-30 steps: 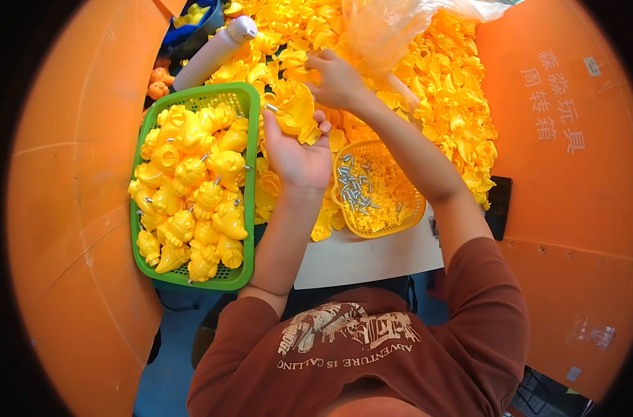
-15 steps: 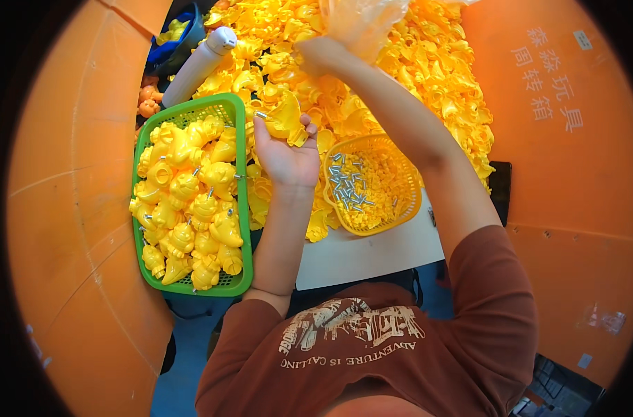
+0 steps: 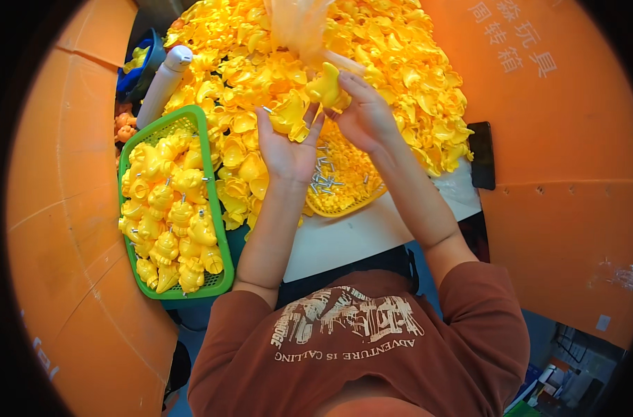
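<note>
My left hand, palm up, holds a hollow yellow plastic toy shell in its fingers. By its thumb a small silver metal pin sticks out at the shell's left side. Just above and to the right, my right hand grips another yellow toy half, its rounded outer side showing. The two pieces are close together; whether they touch I cannot tell. Below the hands, partly covered by them, a yellow basket contains silver metal pins and many tiny yellow parts.
A green basket of assembled yellow figures stands at the left. Loose yellow shells heap across the far side, with a clear plastic bag on them. A pale bottle, a blue tub and orange side walls surround the white table.
My right hand has come back from the far heap near the plastic bag, now with a yellow toy half, beside my left hand. The left hand keeps its shell. The view has shifted.
</note>
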Action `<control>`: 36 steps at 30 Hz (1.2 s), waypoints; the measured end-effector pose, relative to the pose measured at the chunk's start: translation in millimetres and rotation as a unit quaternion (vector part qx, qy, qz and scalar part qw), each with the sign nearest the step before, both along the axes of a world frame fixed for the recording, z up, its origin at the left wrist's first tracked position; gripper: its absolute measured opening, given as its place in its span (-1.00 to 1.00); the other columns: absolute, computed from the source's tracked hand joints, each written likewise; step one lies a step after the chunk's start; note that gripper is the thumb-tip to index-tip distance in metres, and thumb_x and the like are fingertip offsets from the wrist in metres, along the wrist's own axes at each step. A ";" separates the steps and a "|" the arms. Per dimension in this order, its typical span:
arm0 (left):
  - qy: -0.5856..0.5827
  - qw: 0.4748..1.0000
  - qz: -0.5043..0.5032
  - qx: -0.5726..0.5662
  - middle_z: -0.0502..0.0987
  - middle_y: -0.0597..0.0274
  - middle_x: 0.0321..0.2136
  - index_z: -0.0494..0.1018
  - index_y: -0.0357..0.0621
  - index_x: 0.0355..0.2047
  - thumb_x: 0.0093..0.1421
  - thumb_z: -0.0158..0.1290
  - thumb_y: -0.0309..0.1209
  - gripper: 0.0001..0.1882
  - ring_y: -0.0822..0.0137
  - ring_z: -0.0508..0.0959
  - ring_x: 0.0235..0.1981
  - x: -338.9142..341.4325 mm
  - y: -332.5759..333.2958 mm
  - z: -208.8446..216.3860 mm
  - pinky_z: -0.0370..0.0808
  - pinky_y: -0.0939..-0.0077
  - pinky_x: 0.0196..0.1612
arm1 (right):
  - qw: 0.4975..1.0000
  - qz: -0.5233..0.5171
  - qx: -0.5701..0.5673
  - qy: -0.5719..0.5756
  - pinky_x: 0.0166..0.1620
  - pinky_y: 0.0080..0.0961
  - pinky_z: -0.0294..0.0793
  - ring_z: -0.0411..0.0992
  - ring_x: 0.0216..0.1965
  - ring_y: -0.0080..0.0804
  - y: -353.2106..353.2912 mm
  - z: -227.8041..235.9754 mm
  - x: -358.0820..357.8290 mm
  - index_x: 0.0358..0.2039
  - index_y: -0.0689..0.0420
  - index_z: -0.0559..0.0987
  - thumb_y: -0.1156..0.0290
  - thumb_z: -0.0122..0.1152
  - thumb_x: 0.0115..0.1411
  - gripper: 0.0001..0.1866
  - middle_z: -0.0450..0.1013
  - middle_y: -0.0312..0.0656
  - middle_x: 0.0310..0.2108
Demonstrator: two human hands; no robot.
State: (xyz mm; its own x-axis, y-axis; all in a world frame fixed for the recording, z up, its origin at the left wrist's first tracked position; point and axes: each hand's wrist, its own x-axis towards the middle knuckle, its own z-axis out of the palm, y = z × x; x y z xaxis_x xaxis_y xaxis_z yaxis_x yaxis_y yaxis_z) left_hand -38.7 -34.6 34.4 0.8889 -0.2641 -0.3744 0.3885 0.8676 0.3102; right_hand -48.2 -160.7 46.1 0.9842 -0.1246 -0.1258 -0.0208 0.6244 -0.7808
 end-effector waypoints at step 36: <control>-0.229 0.954 -0.094 0.168 0.44 0.21 -0.33 0.28 -0.17 -0.20 0.25 -0.47 0.13 -0.40 0.45 0.47 -0.34 -11.0 -0.9 1.7 0.44 0.57 -0.27 | 0.952 -0.082 -0.275 -0.109 -0.50 -0.74 0.31 0.32 -0.55 -0.67 1.7 7.6 -30.1 -0.27 0.28 0.51 0.51 0.11 0.14 -0.85 0.41 -0.31 -0.46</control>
State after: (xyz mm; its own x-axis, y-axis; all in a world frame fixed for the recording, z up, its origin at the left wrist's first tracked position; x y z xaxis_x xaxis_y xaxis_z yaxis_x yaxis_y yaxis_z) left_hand -49.7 -35.6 36.1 0.9283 -0.3685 -0.0494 0.2839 0.6169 0.7340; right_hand -78.3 -159.0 53.7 0.9411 -0.2674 0.2071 0.2414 0.1019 -0.9651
